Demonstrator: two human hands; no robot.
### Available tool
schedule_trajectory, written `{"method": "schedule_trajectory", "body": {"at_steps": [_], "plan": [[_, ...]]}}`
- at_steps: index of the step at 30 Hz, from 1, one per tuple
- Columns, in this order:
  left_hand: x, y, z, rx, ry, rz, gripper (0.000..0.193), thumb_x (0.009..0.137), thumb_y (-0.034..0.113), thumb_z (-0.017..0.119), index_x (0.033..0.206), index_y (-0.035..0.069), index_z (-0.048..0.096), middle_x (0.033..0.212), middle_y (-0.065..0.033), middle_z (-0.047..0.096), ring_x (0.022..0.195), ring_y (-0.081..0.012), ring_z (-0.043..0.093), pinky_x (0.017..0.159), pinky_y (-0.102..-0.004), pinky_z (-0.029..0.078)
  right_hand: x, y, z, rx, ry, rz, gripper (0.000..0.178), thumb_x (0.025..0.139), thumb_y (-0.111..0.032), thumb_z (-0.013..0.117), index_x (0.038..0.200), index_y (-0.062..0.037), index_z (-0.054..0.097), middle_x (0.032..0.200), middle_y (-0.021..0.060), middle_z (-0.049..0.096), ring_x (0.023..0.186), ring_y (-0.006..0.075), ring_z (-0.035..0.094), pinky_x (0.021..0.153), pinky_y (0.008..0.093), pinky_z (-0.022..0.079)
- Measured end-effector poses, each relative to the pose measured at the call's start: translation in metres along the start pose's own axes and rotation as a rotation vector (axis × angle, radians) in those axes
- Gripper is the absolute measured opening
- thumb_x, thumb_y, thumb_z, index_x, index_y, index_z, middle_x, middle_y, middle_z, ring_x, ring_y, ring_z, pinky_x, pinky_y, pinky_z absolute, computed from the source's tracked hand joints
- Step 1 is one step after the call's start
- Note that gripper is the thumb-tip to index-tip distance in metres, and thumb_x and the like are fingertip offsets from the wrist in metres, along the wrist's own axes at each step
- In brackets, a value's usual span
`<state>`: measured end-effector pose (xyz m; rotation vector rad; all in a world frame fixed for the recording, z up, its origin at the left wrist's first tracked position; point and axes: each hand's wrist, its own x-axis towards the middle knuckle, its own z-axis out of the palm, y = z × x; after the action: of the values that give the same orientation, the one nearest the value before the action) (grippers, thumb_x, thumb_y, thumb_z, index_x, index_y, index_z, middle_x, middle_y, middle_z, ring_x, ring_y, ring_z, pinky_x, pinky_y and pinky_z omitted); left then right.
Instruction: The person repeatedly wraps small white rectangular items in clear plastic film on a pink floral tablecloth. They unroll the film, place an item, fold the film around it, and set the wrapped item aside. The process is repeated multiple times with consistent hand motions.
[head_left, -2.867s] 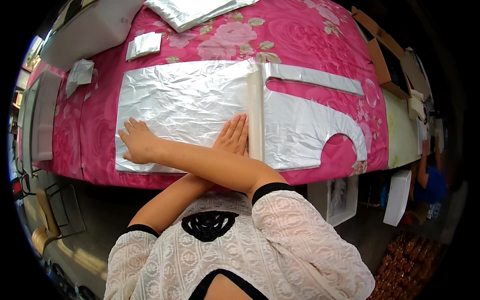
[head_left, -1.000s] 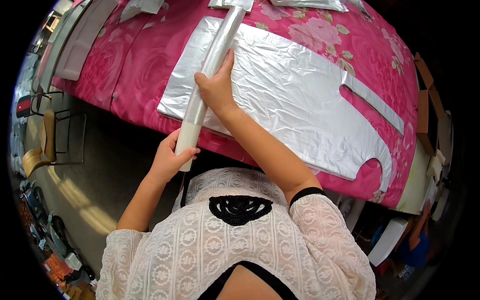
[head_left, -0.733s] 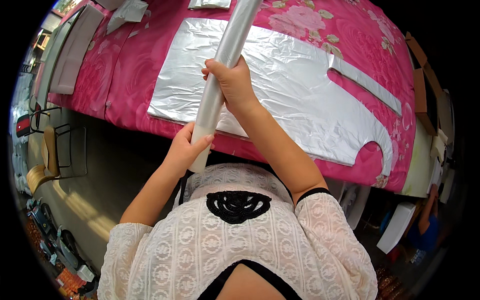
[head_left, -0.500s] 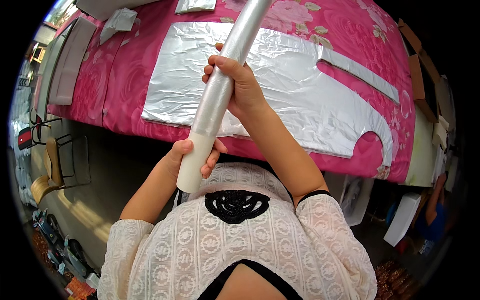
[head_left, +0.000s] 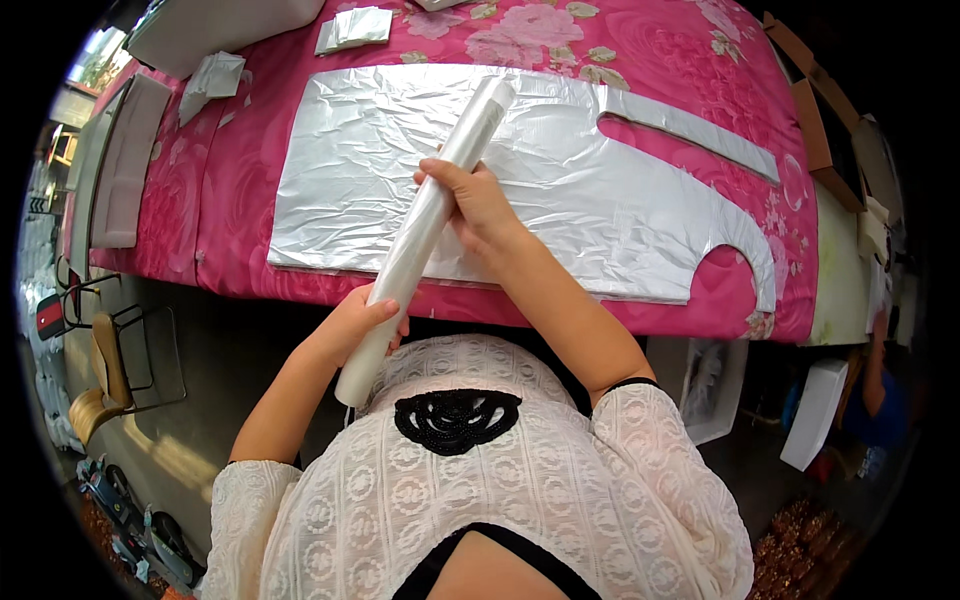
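A long roll of translucent plastic film (head_left: pixel 415 240) slants across in front of me, its near end by my waist and its far end over the table. My left hand (head_left: pixel 362 318) is wrapped round the lower part of the roll. Higher up, around the middle, my right hand (head_left: pixel 478 202) grips it, thumb on top. Beneath the roll's upper half lies a flat stack of silvery plastic sheeting (head_left: pixel 610 215), wrinkled, with two curved cutouts and strap-like ends on the right. The fingers on the roll's underside are partly hidden.
A pink flowered cloth (head_left: pixel 240 190) covers the table. Folded silvery packets (head_left: pixel 355 30) and a white box (head_left: pixel 215 30) sit at the back left. Cardboard boxes (head_left: pixel 825 140) stand at the right end. A chair (head_left: pixel 105 365) is at left; a person in blue (head_left: pixel 880 405) is at far right.
The roll has come down and nearer, so its far end now shows over the silvery sheeting. Both hands still hold it. The view has shifted slightly.
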<state>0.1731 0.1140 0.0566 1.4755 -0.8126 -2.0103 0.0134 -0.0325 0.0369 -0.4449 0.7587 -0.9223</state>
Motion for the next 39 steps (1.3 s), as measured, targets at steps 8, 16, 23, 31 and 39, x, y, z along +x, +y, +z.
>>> {"method": "schedule_trajectory", "body": {"at_steps": [8,16,23,31,39], "plan": [[-0.017,-0.031,-0.021,-0.112,-0.246,-0.097,0.077,0.065,0.045,0.076,0.119,-0.002,0.05,0.07,-0.0072,0.059,0.05,-0.0126,0.055,0.048,-0.0254,0.045,0.025,-0.095,-0.07,-0.61,0.175,-0.26,0.029,0.084,-0.021,0.066,0.108,-0.0054,0.058,0.091,0.0013,0.061,0.08,0.0072,0.055,0.065,0.0182,0.043],[-0.014,-0.04,-0.027,-0.252,-0.315,-0.128,0.079,0.064,0.042,0.076,0.12,-0.006,0.047,0.075,-0.0108,0.062,0.049,-0.0127,0.054,0.047,-0.0244,0.046,0.02,-0.091,-0.062,-0.903,-0.1,0.063,0.027,0.085,-0.027,0.066,0.099,-0.0038,0.065,0.083,0.0009,0.063,0.066,0.0065,0.056,0.055,0.0184,0.04],[-0.017,-0.035,-0.022,-0.229,-0.284,-0.12,0.08,0.063,0.043,0.077,0.12,-0.004,0.048,0.085,-0.0149,0.064,0.053,-0.0123,0.056,0.049,-0.024,0.046,0.025,-0.089,-0.071,-0.95,-0.011,-0.075,0.02,0.085,-0.02,0.065,0.09,-0.0007,0.066,0.073,0.0006,0.062,0.062,0.008,0.056,0.055,0.0218,0.043],[-0.033,-0.045,-0.058,-0.034,-0.412,-0.344,0.051,0.068,0.023,0.077,0.107,0.001,0.054,0.084,-0.0083,0.062,0.07,-0.0149,0.06,0.063,-0.0285,0.051,0.033,-0.198,-0.212,-1.024,0.441,-0.464,0.02,0.086,-0.018,0.062,0.091,0.0015,0.066,0.072,-0.0001,0.061,0.062,0.0063,0.052,0.058,0.0222,0.042],[-0.021,0.044,-0.04,0.704,-0.413,-0.099,0.047,0.067,0.017,0.077,0.108,0.001,0.059,0.09,-0.0078,0.066,0.086,-0.0164,0.061,0.079,-0.0309,0.048,0.038,-0.187,-0.2,-0.94,0.337,-0.469,0.02,0.088,-0.018,0.06,0.092,0.0016,0.065,0.075,0.0001,0.062,0.064,0.0069,0.052,0.059,0.0223,0.043]]}}
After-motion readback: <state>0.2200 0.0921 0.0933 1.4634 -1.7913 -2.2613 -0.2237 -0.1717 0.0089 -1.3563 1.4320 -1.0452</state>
